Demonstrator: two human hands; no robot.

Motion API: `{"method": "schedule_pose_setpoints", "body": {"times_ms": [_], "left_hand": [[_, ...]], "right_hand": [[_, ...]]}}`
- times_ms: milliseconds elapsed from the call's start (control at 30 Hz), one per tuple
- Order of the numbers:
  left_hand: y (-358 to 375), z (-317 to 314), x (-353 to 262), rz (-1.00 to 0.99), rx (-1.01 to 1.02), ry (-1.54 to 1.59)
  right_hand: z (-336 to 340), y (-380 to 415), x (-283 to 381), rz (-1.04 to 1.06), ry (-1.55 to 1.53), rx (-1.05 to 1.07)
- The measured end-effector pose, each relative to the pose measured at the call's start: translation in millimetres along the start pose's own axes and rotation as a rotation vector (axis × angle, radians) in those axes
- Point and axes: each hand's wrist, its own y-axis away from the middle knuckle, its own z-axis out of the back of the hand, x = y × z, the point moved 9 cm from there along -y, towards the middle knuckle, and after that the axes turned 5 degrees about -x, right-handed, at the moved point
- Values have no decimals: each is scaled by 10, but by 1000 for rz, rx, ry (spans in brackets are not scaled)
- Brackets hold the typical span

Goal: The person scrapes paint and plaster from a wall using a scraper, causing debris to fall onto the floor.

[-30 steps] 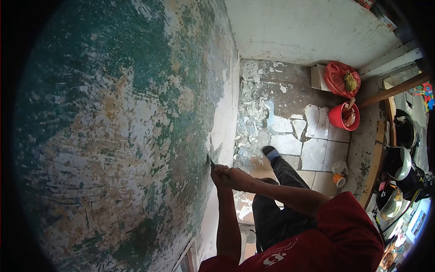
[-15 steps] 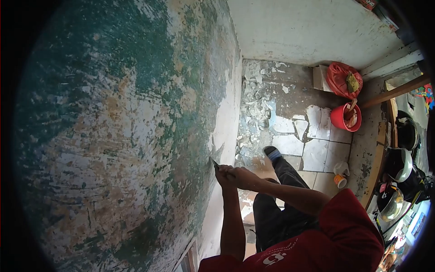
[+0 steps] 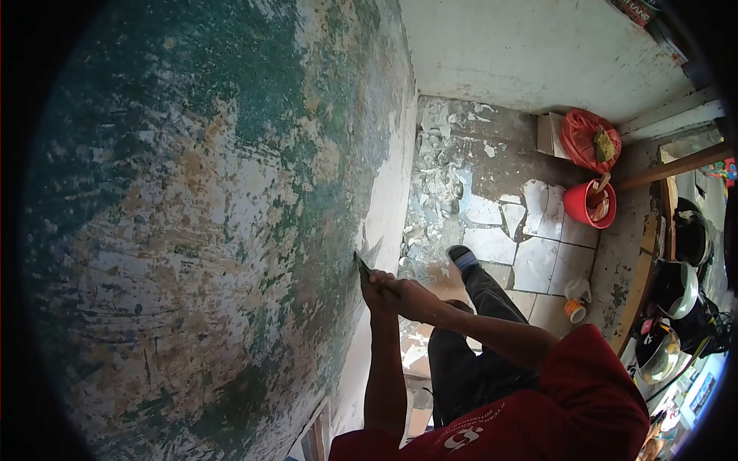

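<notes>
A dark, narrow scraper-like tool (image 3: pixel 362 266) points up and left, its tip at the wall (image 3: pixel 231 253), where green paint is worn to pale patches. Its rear end is hidden inside my fingers. My left hand (image 3: pixel 375 295) is wrapped round the tool close to the wall. Against it, on the right side, my right hand (image 3: pixel 409 298) is also closed on the tool. Just above the hands, a bare whitish strip (image 3: pixel 380 207) runs along the wall's edge.
Paint flakes (image 3: pixel 434 192) litter the floor beside broken white tiles (image 3: pixel 492 244). A red bucket (image 3: pixel 578 206), a red bag (image 3: pixel 586 138) and an orange-white cup (image 3: pixel 574 310) stand right. Pots (image 3: pixel 676 284) sit at the far right. My foot (image 3: pixel 461 258) is below the flakes.
Both hands and the tool have shifted slightly left, and the tool tip sits a little higher on the wall. The camera view has moved slightly.
</notes>
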Motion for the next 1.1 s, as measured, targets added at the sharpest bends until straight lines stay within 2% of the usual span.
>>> {"method": "schedule_pose_setpoints", "body": {"times_ms": [33,133,233,333,367,433,533,633,667,700,767,800,900,933,1033,1067,1100], "left_hand": [[100,-107,9,19,60,10],[-34,42,11,18,-33,-16],[29,-171,67,91,320,159],[17,-147,-106,-84,469,-217],[-189,63,-180,-129,236,-239],[-138,43,-5,-24,50,-45],[21,-115,-57,31,380,63],[-253,159,-211,-97,274,-514],[-342,177,-162,-64,244,-467],[-427,187,-111,-32,212,-418],[-400,209,-74,-46,232,-52],[-436,181,-94,-82,241,-151],[-387,264,-159,-214,236,-427],[-506,209,-2,-26,276,-31],[-327,113,-94,-275,212,-260],[-96,-151,35,-58,446,222],[-112,-63,25,-159,317,-5]], "right_hand": [[-13,-26,-17,-1,-3,-15],[-24,-64,-65,-40,-4,-31],[42,-25,46,-11,83,27],[95,-43,206,57,-23,-98],[-105,-203,-123,-23,55,-24],[-54,-147,-219,-75,-42,34],[-7,-33,143,182,110,-15],[45,-126,145,-339,-54,207],[201,-141,324,-356,6,188],[248,-215,299,-162,49,84],[158,-166,93,208,120,-114],[156,-105,276,270,182,-73],[178,-254,130,-128,5,61],[193,-280,-28,-225,12,116],[104,-222,-123,77,223,37],[87,-159,-24,111,194,47],[67,-175,-108,75,159,23]]}}
